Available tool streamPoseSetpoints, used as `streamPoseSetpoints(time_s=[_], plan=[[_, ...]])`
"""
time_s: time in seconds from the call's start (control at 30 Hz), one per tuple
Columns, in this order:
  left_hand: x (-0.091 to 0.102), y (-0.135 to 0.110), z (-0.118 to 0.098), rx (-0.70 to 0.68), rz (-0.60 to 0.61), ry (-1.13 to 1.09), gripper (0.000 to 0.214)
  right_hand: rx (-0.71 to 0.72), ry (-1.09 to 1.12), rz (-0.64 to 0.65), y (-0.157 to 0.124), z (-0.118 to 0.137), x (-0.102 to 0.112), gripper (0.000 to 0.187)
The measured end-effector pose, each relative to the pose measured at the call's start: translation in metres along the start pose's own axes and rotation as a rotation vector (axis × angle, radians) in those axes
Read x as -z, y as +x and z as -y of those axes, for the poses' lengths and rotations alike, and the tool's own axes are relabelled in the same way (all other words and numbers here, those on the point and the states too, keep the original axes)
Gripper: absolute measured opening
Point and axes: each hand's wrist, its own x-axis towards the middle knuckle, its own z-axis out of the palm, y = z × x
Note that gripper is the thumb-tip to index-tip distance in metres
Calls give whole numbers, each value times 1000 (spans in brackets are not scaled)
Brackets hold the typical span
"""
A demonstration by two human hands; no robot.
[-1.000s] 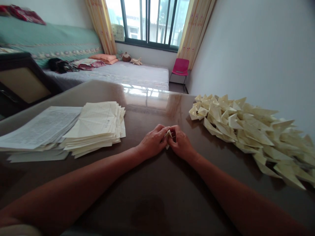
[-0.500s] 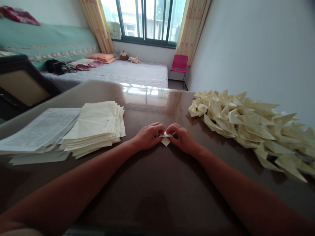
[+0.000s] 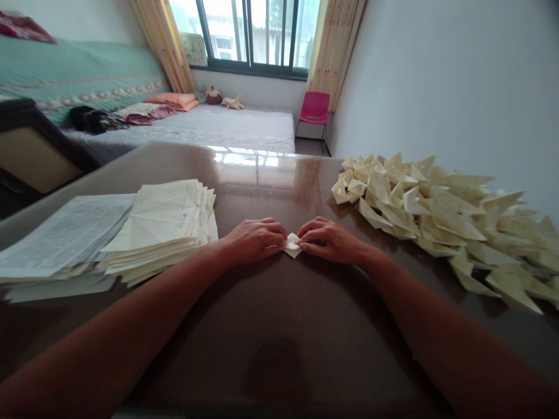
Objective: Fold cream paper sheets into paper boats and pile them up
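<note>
Got a big, glossy, dark brown table (image 3: 236, 326) filling most of the lower frame, shiny enough to throw back some glare near the far edge. Past that, from upper left to upper centre, can see a wide, flat bed (image 3: 244, 128) with a pale lilac cloth cover.

Over at centre right, got a huge heap of pointy, cream-coloured folded paper shapes (image 3: 419, 203), all jumbled on top of each other and running out to the right edge. At centre left, looking at a spread of white, rectangular printed paper sheets (image 3: 65, 233), and right beside that, a thicker stack of creased, squarish cream paper sheets (image 3: 161, 215).

Around the middle, got a bare left hand (image 3: 253, 240), near the cream stack, facing a bare right hand (image 3: 329, 240). Pinched in the left grip at one corner and in the right grip at the opposite corner: a tiny, cream, diamond-shaped folded paper piece (image 3: 293, 246), just below the middle of the frame. Can't tell about any gap between paper and table. Too small to make out the creases.
</note>
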Motion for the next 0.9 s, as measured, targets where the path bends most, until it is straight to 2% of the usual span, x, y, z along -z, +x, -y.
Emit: streamPoseSetpoints(time_s=[0.1,0.23,0.4,0.57,0.77,0.9], plan=[[1,1,-6,9,19,61,27,-86,-12,-77,1,2,-9,18],[-6,3,-15,147,-28,116,34,-180,11,-127,2,2,-19,17],[-18,7,-18,310,-58,27,25,-209,7,-100,2,5,-20,15],[-21,8,-18,356,-64,-65,39,-234,29,-121,3,8,-20,14],[-19,10,-19,409,-80,-231,55,-256,248,-170,4,3,-22,42],[-26,11,-20,391,-172,-514,62,-269,337,-208,4,7,-21,51]])
